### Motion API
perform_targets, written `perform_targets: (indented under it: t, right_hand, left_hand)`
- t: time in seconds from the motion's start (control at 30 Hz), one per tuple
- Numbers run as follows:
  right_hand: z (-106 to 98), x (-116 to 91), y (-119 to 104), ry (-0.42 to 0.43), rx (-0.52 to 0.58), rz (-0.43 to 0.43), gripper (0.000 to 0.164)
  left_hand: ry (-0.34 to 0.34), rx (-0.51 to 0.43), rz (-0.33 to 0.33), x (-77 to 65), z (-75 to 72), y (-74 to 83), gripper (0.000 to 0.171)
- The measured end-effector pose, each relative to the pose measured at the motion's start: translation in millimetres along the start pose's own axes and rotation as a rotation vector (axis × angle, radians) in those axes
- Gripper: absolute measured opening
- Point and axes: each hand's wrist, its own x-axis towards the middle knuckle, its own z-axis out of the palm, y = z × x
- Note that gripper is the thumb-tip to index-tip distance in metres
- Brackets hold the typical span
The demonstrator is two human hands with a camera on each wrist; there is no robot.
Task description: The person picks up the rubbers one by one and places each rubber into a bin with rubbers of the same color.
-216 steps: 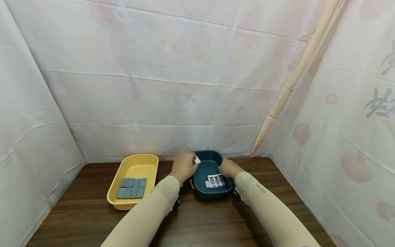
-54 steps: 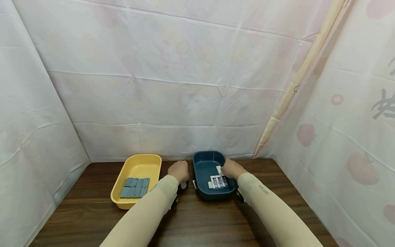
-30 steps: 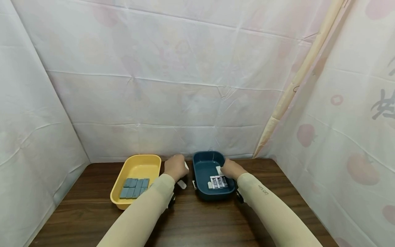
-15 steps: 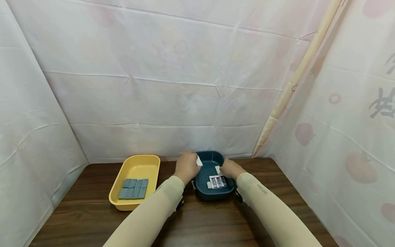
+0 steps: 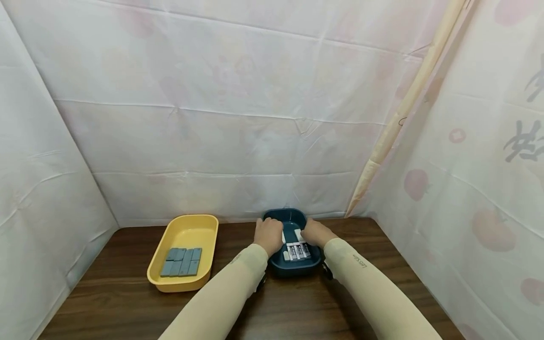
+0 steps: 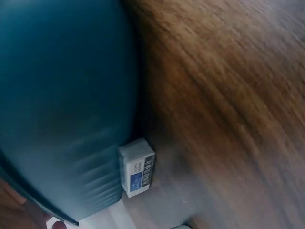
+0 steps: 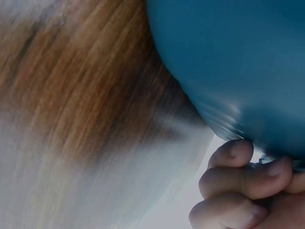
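My left hand (image 5: 268, 235) reaches over the left rim of the dark blue tray (image 5: 293, 270), pinching a white eraser (image 5: 283, 238), mostly hidden by the fingers. Inside the tray, several erasers with printed labels (image 5: 299, 251) lie in a row. Another white eraser (image 5: 299, 235) lies close to my right hand (image 5: 317, 233), which grips the right rim. In the right wrist view, curled fingers (image 7: 238, 183) hold the tray's edge. An eraser with a blue label and barcode (image 6: 138, 167) sits on the table against the tray's outer side in the left wrist view.
A yellow tray (image 5: 208, 236) with several grey-blue blocks (image 5: 182, 262) stands to the left on the brown wooden table (image 5: 110, 283). Behind it hangs a white sheet (image 5: 191, 141); a pale pole (image 5: 378, 158) leans in the right corner.
My left hand picked up an eraser from the table left of the blue tray, carried it right, and lowered it into the tray. My right hand stays on the rim.
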Motion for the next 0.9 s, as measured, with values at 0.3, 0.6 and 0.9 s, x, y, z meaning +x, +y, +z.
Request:
perform_targets:
  t: [0.3,0.6,0.9]
  right_hand:
    - [1.3,4.7,1.9,0.001,0.01,-0.014,0.066]
    - [2.2,6.4,4.3,0.006,0.002,-0.044,0.063]
    - [4.0,9.7,3.1,0.008,0.019,-0.028,0.068]
  left_hand:
    - [-0.043,0.057,0.029,0.1,3.8,1.6,0.007]
    - [-0.212,0.148,0.152,-25.3,-28.5,18.7,0.008]
    - [-0.257,0.224,0.154,-29.1,-26.8,22.7,0.016]
